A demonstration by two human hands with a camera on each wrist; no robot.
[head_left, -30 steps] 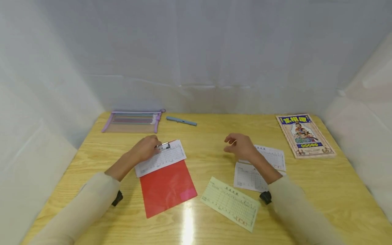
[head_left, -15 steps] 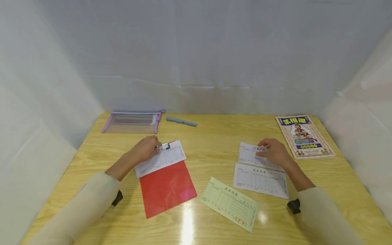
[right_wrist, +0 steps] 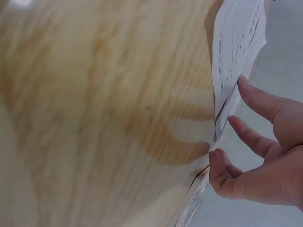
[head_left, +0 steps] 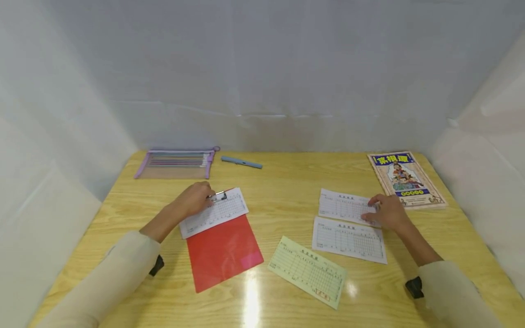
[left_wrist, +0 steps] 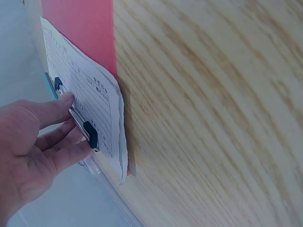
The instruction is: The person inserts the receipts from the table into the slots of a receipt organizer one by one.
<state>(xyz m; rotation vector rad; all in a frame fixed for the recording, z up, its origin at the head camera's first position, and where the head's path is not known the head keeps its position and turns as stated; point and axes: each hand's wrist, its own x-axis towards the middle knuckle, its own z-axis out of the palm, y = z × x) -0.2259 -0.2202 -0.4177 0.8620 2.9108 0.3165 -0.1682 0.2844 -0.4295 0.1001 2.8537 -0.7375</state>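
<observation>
My left hand (head_left: 197, 199) pinches the metal clip (left_wrist: 79, 117) at the top of a red clipboard (head_left: 223, 255), thumb on top and fingers beneath. White printed slips (head_left: 227, 208) lie at the clip end over the red sheet. On the right, my right hand (head_left: 387, 212) reaches over the right end of the upper white slip (head_left: 338, 205), thumb and fingers apart. In the right wrist view its fingertips (right_wrist: 242, 81) are right at the paper's edge. A second white slip (head_left: 348, 240) lies just below, and a yellow slip (head_left: 307, 272) lies slanted nearer the front.
A purple-edged mesh pencil pouch (head_left: 176, 171) holding several pencils lies at the back left, with a blue pen (head_left: 242, 162) beside it. An illustrated book (head_left: 404, 182) lies at the back right, just beyond my right hand. White sheeting (head_left: 262, 82) encloses the table (head_left: 283, 182).
My right hand has moved right across the upper white slip, from its left side to its right end, uncovering both white slips. My left hand has stayed at the clip.
</observation>
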